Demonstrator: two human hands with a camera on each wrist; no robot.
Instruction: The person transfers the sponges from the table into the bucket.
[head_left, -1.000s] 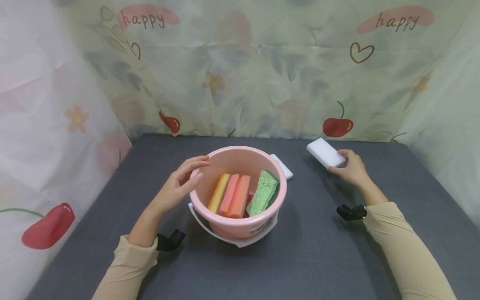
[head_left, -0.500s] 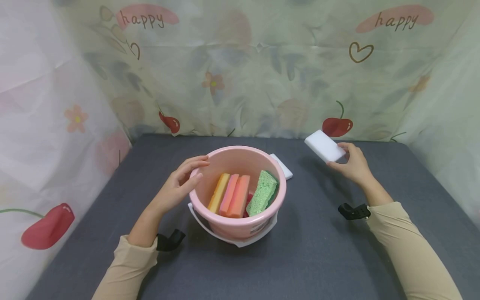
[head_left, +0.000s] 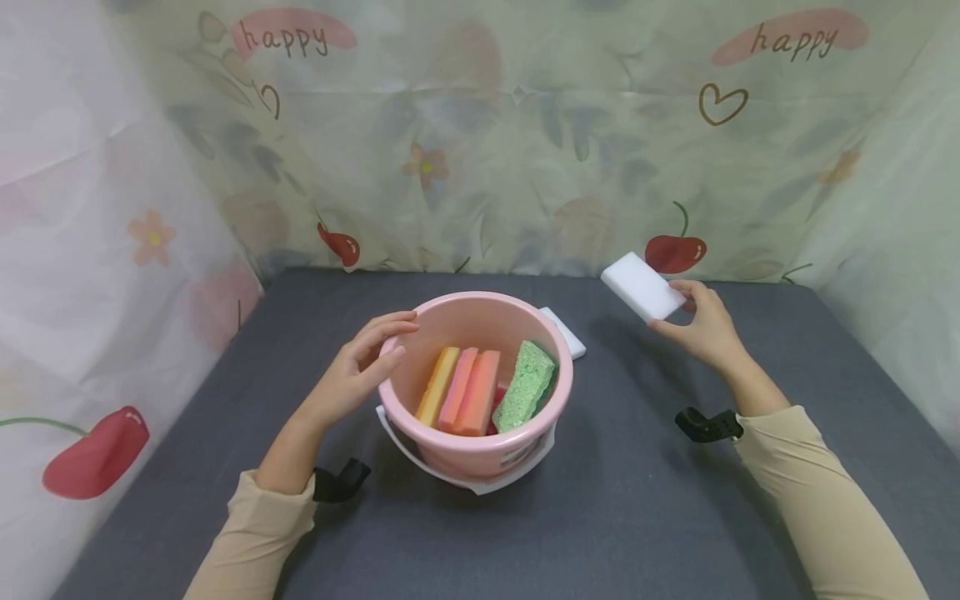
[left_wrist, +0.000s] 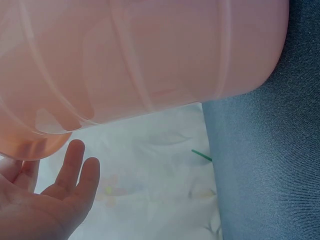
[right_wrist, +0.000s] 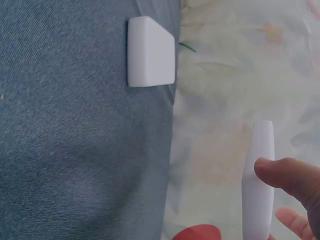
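Note:
A pink bucket point(head_left: 420, 392) stands mid-table with yellow, pink and orange sponges point(head_left: 459, 390) and a green sponge point(head_left: 526, 385) upright inside. My left hand point(head_left: 358, 369) rests on its left rim with fingers straight; the bucket's wall point(left_wrist: 150, 60) fills the left wrist view above my left hand point(left_wrist: 47, 200). My right hand point(head_left: 699, 327) pinches a white sponge block point(head_left: 641, 286) and holds it above the table at the right back. That white sponge block point(right_wrist: 259, 180) shows edge-on in the right wrist view. A second white block point(head_left: 566, 332) point(right_wrist: 150, 52) lies behind the bucket.
The grey cloth-covered table point(head_left: 637, 500) is walled by a floral curtain point(head_left: 480, 142) at the back and both sides. The bucket's white handle point(head_left: 480, 482) hangs down at its front. Black wrist straps point(head_left: 705, 425) sit on both arms.
My right hand has lifted the white sponge block off the table and carried it slightly up and left. The left hand and the bucket have stayed still.

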